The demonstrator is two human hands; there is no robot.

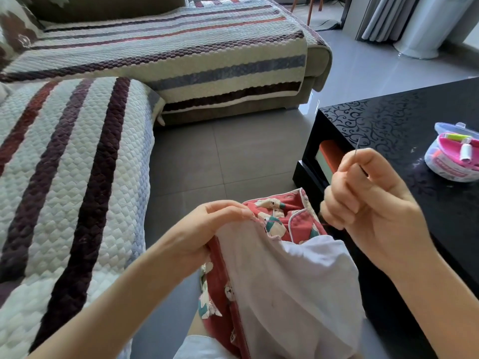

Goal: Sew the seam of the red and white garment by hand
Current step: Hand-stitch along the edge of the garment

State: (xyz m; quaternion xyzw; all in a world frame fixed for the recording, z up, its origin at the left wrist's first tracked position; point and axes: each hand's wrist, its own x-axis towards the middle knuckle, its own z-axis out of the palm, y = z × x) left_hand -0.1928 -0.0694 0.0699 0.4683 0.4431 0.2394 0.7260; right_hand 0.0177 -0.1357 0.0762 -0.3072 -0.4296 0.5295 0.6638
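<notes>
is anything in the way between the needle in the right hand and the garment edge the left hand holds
Nothing visible. The right hand pinches the needle, raised clear of the garment; only open air lies between it and the edge the left hand grips. The sewing box sits aside on the black table.

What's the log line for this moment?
left hand grips red and white garment | right hand pinches needle, lifted clear | sewing kit on black table
</notes>
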